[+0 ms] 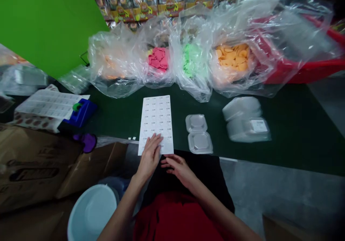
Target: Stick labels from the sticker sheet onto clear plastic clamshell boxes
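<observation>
A white sheet of small labels lies on the dark green table near its front edge. My left hand rests flat on the sheet's lower left corner, fingers stretched out. My right hand hovers just below the sheet's bottom edge, fingers loosely spread, holding nothing I can see. An open clear plastic clamshell box lies empty just right of the sheet.
Plastic bags of pale orange, pink, green and orange pieces line the back. A stack of clamshell boxes sits right. A blue holder, cardboard boxes and a pale bucket stand left.
</observation>
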Available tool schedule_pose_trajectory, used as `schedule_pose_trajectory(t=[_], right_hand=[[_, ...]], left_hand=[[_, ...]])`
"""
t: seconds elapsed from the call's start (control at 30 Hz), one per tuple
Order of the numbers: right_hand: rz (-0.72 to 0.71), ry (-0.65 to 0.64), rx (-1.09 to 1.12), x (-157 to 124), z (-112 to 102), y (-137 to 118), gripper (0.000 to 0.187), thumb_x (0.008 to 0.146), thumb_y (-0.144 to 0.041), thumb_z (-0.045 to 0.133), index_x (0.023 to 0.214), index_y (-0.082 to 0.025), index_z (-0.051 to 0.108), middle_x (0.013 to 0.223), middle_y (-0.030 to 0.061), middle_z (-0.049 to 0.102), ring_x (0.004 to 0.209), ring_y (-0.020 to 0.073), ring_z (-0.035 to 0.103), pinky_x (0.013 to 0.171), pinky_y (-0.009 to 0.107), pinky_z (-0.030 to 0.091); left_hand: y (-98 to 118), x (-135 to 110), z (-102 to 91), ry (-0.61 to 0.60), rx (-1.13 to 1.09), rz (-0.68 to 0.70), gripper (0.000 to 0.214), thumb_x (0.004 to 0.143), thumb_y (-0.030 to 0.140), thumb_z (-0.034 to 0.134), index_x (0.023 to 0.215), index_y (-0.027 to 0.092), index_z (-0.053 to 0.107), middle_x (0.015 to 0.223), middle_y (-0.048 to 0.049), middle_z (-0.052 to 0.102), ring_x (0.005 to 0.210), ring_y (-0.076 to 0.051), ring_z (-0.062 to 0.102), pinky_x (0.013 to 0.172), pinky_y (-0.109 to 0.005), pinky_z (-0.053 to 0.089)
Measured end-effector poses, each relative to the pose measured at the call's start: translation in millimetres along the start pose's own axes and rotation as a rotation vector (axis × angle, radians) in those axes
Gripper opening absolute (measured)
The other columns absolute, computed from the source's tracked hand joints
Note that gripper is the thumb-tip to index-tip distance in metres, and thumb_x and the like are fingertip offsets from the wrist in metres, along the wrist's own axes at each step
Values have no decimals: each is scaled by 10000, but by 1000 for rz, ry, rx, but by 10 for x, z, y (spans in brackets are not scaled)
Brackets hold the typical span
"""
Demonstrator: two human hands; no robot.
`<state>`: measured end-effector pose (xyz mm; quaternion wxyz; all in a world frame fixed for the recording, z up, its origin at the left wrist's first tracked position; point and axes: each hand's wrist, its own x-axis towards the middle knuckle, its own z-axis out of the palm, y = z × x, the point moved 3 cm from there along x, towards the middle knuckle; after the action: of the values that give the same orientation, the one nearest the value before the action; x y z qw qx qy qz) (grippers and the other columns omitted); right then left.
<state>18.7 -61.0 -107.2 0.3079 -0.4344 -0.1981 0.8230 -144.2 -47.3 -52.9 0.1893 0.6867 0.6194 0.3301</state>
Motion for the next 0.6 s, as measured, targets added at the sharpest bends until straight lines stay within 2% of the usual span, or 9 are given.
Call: schedule_pose_trajectory(t=[0.07,0.17,0.23,0.37,0.6], right_hand=[[-35,29,-7,105,66,-10,507,634,-569,953,927,-181,809,904,106,816,814,215,754,640,261,514],[-91,49,-48,141,142,-62,442,678,-554,923,902,-187,820,911,97,817,801,207,744,607,248,497],[-131,66,-84,141,172,-87,407,714,-545,892,899,-189,827,895,95,819,794,208,742,592,246,496],[-212,93,-186,149,206,-128,333,783,-511,814,851,-186,833,827,85,813,756,211,728,591,261,508],[-285,74,-372,115,224,-229,347,803,-519,766,763,-181,835,708,42,766,642,198,649,608,307,520]], left_hand=[[32,-55,-50,15,12,39,292,1062,195,521,1293,236,695,1388,-106,716,1372,-262,629,1188,-532,494],[73,-126,-134,-10,92,80,164,1044,204,587,1094,213,742,1133,-94,773,1082,-243,716,966,-426,605],[89,-146,-176,-30,149,104,154,1044,201,590,1051,201,743,1061,-89,771,995,-231,715,895,-392,612],[106,-111,-210,-84,226,154,189,1058,193,557,1037,184,745,1032,-89,766,954,-217,726,849,-347,609],[181,-18,-179,-212,403,261,203,1036,191,565,900,165,713,904,-82,746,821,-224,706,765,-344,568]])
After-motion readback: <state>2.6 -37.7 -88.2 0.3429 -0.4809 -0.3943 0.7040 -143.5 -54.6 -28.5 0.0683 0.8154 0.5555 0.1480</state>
